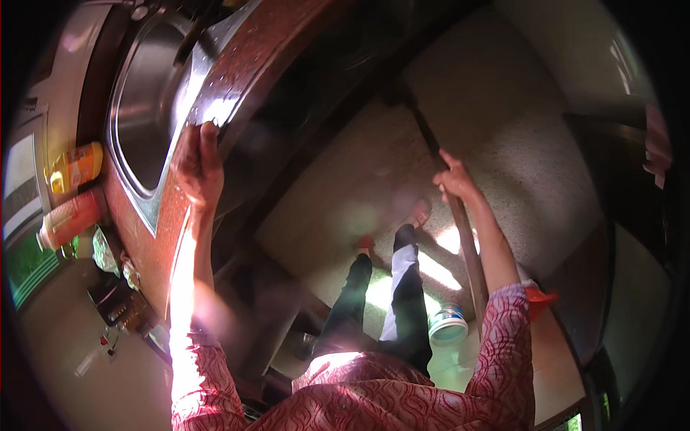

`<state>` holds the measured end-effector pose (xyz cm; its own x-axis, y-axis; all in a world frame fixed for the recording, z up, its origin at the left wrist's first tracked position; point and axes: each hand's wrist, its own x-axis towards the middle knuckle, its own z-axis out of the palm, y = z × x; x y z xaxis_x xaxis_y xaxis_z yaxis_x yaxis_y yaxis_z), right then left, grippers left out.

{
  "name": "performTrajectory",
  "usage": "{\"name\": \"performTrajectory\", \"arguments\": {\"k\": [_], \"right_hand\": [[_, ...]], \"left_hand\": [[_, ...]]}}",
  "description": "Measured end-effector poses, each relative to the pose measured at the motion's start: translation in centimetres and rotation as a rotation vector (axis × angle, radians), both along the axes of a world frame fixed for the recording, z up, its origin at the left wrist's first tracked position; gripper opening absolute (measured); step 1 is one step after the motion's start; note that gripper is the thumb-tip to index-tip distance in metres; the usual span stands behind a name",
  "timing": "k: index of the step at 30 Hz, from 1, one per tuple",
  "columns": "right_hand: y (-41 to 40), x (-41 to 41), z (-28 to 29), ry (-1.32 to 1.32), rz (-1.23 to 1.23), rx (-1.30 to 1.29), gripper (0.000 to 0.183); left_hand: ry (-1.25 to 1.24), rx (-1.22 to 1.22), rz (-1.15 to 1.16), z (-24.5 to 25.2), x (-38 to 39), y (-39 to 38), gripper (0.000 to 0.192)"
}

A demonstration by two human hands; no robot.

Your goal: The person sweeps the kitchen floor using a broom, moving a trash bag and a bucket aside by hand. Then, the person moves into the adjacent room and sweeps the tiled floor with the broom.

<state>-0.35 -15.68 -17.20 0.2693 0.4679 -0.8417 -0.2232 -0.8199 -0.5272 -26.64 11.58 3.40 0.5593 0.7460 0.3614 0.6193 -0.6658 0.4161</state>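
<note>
My right hand (pixel 456 175) grips a long wooden handle (pixel 464 242), with one finger pointing along it. The handle slants across the speckled floor (pixel 506 140) to a dark head (pixel 396 97), whose shape is lost in shadow near the base of the cabinets. At the front edge of the red-brown countertop (pixel 237 70), my left hand (pixel 198 167) has its fingers curled. Bright glare lies just beyond it, and whether it holds something or rests on the edge is unclear.
A steel sink (pixel 145 108) is set into the counter on the left. Beside it stand a yellow bottle (pixel 75 167) and a red-and-white container (pixel 73 218). A white-and-blue bucket (pixel 448 326) is on the floor near my legs, with a red object (pixel 539 301) by my right sleeve.
</note>
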Motion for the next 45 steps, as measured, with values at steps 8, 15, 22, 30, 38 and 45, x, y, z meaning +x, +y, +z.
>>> {"name": "performTrajectory", "arguments": {"k": [8,15,22,30,38,45], "right_hand": [[-3.0,5.7,0.7,0.096,-0.364,0.107,0.082],[-11.9,-11.1,4.9,0.664,-0.337,-0.072,0.072],[-6.6,-15.4,-2.6,0.444,0.089,0.016,0.063],[-8.0,1.1,-2.3,0.308,-0.517,0.028,0.081],[-24.8,6.0,0.6,0.199,-0.930,-0.016,0.080],[-28.6,-1.7,7.5,0.093,-0.797,-0.045,0.070]], "left_hand": [[0.096,0.002,0.022,0.6,0.0,-0.1,0.018],[0.085,-0.053,0.019,0.5,-0.2,-0.2,0.013],[0.073,-0.060,-0.040,-0.3,-0.3,0.1,0.019],[0.043,-0.088,-0.003,0.4,0.1,-0.3,0.024],[0.007,-0.236,0.124,-0.5,-1.6,1.3,0.027],[-0.107,-0.231,0.081,-0.9,-1.9,2.5,0.032]]}}
